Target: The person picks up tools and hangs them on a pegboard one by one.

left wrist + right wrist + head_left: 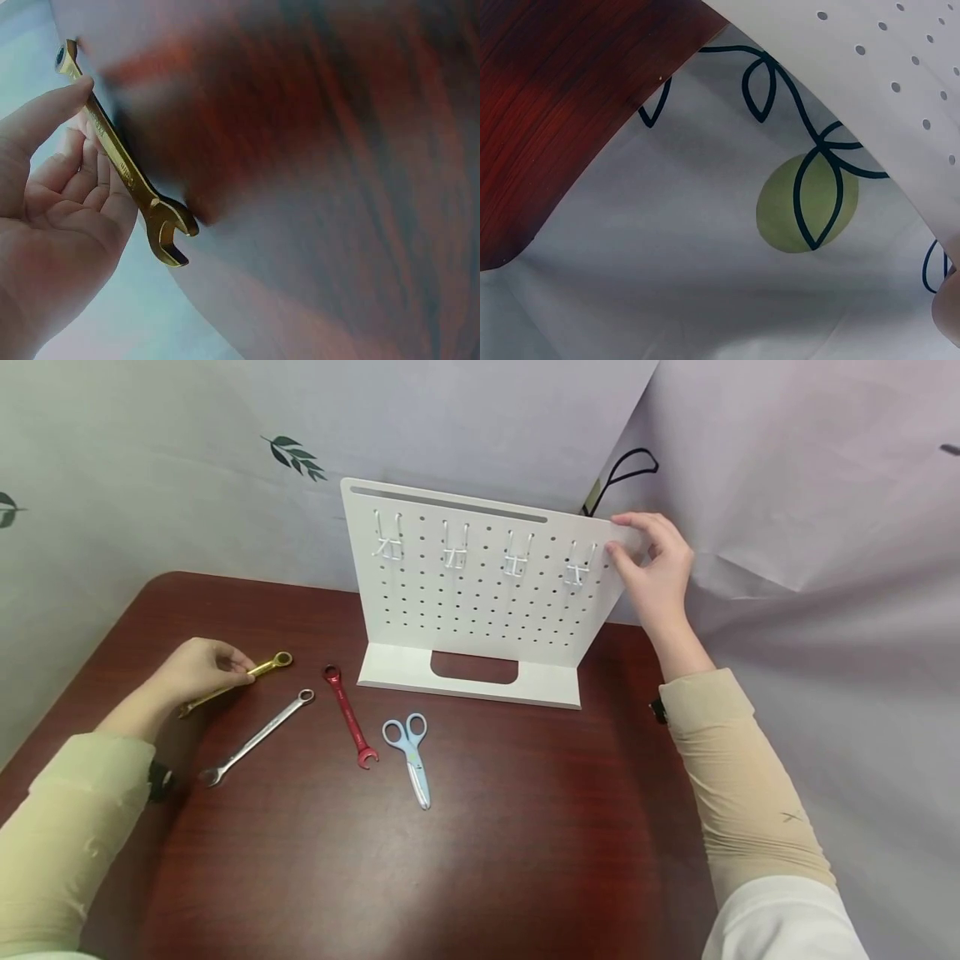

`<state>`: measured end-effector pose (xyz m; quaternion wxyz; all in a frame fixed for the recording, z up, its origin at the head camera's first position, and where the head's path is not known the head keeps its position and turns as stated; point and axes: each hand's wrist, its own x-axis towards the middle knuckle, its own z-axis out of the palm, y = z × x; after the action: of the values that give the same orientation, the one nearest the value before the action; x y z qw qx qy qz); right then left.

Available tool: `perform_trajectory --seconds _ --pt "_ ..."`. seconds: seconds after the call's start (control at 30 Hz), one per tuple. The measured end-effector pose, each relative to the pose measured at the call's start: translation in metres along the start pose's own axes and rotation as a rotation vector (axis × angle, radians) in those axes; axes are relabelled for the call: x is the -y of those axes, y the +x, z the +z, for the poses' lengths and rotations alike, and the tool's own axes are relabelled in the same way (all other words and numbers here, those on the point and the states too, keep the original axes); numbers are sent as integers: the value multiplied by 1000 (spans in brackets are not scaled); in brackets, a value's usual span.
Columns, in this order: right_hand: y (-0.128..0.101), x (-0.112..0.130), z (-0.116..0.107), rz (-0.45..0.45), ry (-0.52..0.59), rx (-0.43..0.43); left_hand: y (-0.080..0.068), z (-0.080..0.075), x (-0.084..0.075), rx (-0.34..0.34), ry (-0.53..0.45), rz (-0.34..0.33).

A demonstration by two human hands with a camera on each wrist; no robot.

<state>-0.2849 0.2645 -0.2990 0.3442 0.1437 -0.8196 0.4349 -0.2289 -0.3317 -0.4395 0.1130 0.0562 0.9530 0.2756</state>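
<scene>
At the left of the table, my left hand (197, 670) pinches a gold combination wrench (124, 161) between thumb and fingers. Its ring end points toward the pegboard; whether it is off the table I cannot tell. My right hand (663, 564) grips the upper right corner of the white pegboard (360, 543), thumb on the front face and fingers at the top edge. Only a fingertip (949, 307) shows in the right wrist view. Several white wire hooks (454, 556) hang in a row along the board, with nothing on them.
On the dark red table (480, 877) lie a silver wrench (258, 735), a red wrench (348, 714) and light blue scissors (411, 756), in front of and left of the board. Behind the table hangs a pale cloth (187, 468) with leaf prints.
</scene>
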Motion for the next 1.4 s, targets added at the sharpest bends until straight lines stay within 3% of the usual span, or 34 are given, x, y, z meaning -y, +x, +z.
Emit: perform_trajectory --seconds 0.4,0.67,0.9,1.07,1.3,1.4 --pt "0 1 -1 1 3 0 -4 2 -5 -47 -30 -7" --pt "0 1 -1 12 -3 0 -1 4 -32 -169 -132 17" --pt "1 0 -1 -7 1 1 -1 0 -64 -277 -319 38" --pt "0 1 0 3 5 1 -1 -1 -92 -320 -526 58" --pt "1 1 -1 5 1 1 6 0 -129 -285 -851 138" --pt "1 0 -1 -17 -3 2 7 1 -142 -271 -920 167"
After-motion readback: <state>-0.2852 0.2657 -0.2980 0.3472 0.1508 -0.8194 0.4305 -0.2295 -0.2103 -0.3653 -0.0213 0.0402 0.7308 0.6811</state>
